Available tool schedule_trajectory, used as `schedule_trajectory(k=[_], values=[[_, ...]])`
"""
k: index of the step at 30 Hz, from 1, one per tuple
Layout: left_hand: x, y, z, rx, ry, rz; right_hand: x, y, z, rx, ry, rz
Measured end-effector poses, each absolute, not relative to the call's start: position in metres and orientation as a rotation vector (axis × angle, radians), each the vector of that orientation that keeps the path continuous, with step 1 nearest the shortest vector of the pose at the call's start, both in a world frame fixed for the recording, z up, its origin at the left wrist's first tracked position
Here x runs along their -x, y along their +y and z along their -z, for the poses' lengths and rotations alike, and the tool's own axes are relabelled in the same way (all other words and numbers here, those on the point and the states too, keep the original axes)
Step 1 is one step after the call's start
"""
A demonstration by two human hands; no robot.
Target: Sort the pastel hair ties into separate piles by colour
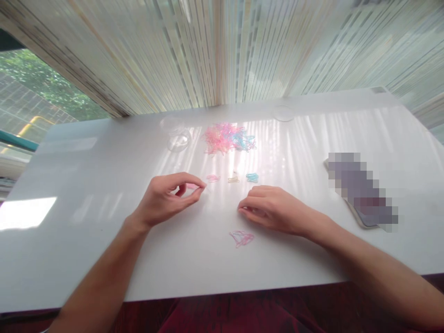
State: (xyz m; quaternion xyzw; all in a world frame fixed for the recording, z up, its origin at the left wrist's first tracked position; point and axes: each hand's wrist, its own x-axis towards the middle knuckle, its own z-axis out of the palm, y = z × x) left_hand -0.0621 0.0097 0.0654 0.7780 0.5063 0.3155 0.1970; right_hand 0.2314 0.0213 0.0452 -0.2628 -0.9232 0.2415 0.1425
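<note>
My left hand (175,192) is pinched, thumb against forefinger, just beside a small pink bunch of bands (212,178). Anything between those fingertips is too small to make out. A bit of pink (190,186) shows behind its fingers. Across from it, my right hand (268,208) rests on the table with fingers curled together; whatever they hold, if anything, is hidden. Small yellowish bands (233,179) and blue bands (252,177) lie beyond it in separate bunches. Nearer to me is a loose bunch of pink-purple bands (242,238). They look like thin rubber bands.
Farther back on the white table (173,273) lies a large tangled pile of pink, purple and blue bands (227,138). A clear round container (178,140) stands left of it, a clear ring-like lid (283,113) to the right. A phone (360,192) lies at the right.
</note>
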Motion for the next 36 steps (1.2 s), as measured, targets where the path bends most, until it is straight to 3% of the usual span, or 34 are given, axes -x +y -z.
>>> schedule_trajectory(k=[7,21,36], values=[[0.142,0.019,-0.089,-1.998,1.876,-0.685,-0.233,0.021,-0.044,0.722,-2.647,-0.726],[0.140,0.020,-0.089,-1.749,1.767,-0.291,-0.233,0.021,-0.041,0.751,-2.662,-0.769],[0.125,0.017,-0.089,-1.911,1.694,-0.459,-0.231,0.023,-0.043,0.764,-2.655,-0.792]])
